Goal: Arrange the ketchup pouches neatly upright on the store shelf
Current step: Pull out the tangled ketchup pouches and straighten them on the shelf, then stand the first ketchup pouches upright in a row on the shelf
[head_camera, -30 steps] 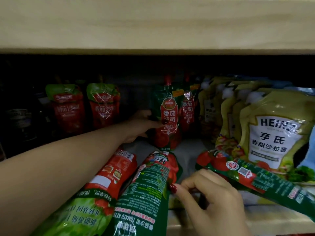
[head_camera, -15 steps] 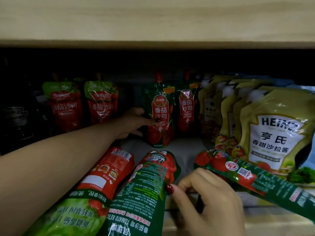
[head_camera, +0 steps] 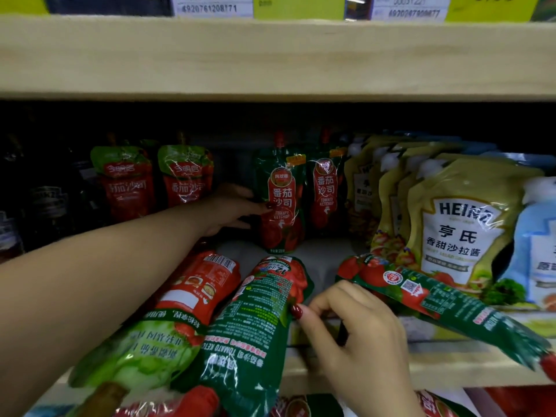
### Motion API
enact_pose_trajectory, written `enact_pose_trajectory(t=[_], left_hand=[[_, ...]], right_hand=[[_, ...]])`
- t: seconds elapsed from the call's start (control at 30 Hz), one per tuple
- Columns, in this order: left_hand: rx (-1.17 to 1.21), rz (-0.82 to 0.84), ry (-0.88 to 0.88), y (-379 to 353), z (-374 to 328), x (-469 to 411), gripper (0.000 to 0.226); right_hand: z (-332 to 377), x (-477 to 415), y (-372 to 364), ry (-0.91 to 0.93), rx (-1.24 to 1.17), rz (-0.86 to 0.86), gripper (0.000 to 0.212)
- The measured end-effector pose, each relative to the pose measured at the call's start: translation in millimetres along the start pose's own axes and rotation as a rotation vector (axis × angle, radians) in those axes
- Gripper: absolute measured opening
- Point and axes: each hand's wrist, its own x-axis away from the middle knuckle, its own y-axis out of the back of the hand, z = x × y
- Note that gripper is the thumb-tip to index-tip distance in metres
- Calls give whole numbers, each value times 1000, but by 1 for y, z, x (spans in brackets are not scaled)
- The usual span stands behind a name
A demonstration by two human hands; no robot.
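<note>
A: We log the left arm (head_camera: pixel 99 284) bare and stretched forward from the lower left, rising diagonally into the frame; the wrist is nearly straight.

B: Agreed; the left hand (head_camera: pixel 228 210) sits palm-side rightward, fingers spread and lightly curved; the thumb (head_camera: pixel 255 207) points right, its nail painted dark red. What the fingers close on, we leave out.

A: The right hand (head_camera: pixel 355 335) enters from the bottom, back of hand toward us; fingers curl downward and inward; a red-nailed fingertip (head_camera: pixel 296 311) points left.

B: We note its grip as loosely bent, not a fist; the two hands are well apart.
</note>
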Motion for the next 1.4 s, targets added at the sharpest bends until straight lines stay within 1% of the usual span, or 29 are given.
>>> enact_pose_trajectory(t=[0.07, 0.17, 0.2, 0.3, 0.37, 0.47, 0.53, 0.6, 0.67, 0.8, 0.93, 1.07, 1.13, 1.2, 1.3, 1.4], left_hand=[[17, -11, 2, 9, -3, 11, 58], [82, -1, 4, 20, -7, 30, 43], [128, -3, 3, 22, -8, 38, 38], [273, 3, -21, 26, -10, 61, 22], [313, 25, -51, 26, -12, 76, 17], [259, 57, -96, 24, -17, 97, 21], [205, 81, -122, 21, -19, 108, 22], [139, 110, -144, 18, -20, 118, 20], [111, 127, -148, 15, -20, 124, 21], [122, 128, -132, 12, -16, 132, 24], [97, 154, -142, 10, -8, 137, 23], [130, 162, -199, 12, -5, 139, 23], [132, 184, -259, 13, -6, 140, 25], [115, 246, -330, 15, -5, 142, 36], [20, 394, -436, 15, -7, 143, 59], [51, 437, -481, 14, -13, 140, 89]], right_hand=[[1, 2, 2, -10, -14, 21, 20], [4, 4, 6, -18, -73, 53, 5], [6, 4, 8, -19, -92, 54, 6], [12, 4, 16, 7, -124, 51, 18], [17, 4, 20, 27, -154, 69, 29], [25, 7, 20, 8, -253, 171, 52], [28, 11, 16, 23, -251, 272, 60], [29, 14, 11, 51, -212, 330, 64], [29, 15, 6, 66, -168, 316, 64], [29, 10, 2, 116, -131, 220, 52], [28, 10, 2, 156, -127, 179, 47], [23, 10, 4, 155, -187, 87, 45], [23, 7, 5, 120, -232, 38, 49], [25, 3, 6, 56, -319, -20, 50], [26, -3, 10, 6, -440, -115, 31], [28, -7, 11, -65, -502, -142, 23]])
